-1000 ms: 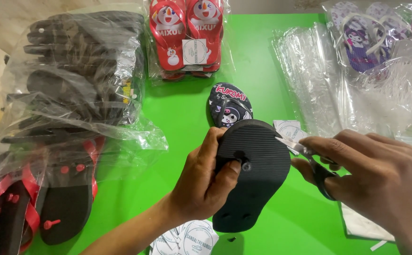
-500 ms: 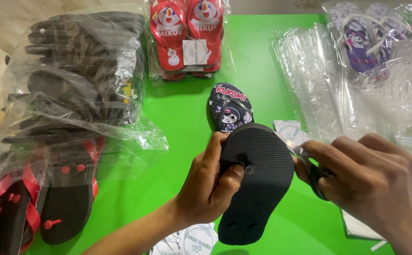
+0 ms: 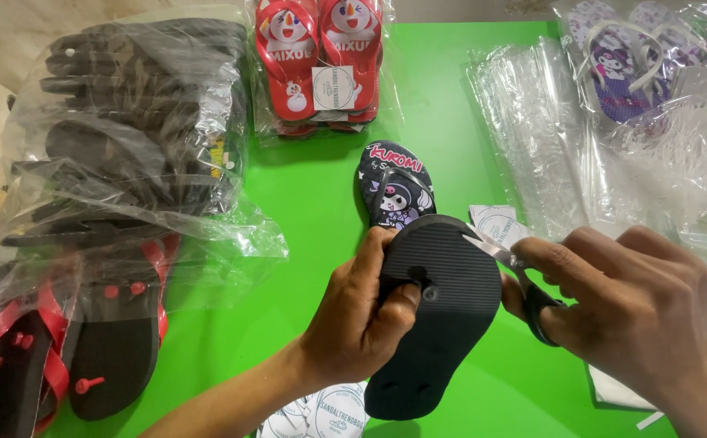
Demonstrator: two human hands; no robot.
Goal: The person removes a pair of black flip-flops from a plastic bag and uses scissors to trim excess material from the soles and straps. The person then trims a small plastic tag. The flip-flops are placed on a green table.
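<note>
There is one view only, from a camera worn on the person's head. It looks steeply down and forward over the green counter (image 3: 321, 203), whose far edge runs just below the top of the frame. It sits close: the left hand (image 3: 362, 312) and right hand (image 3: 629, 312) fill the lower middle and lower right, with forearms cut off by the bottom edge. The counter's left edge shows at the far left, where bagged black sandals (image 3: 126, 146) pile up; its right edge lies outside the frame.

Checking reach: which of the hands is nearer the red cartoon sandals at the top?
Left. The left hand sits almost directly below the red cartoon sandals; the right hand is farther off to the right.
</note>
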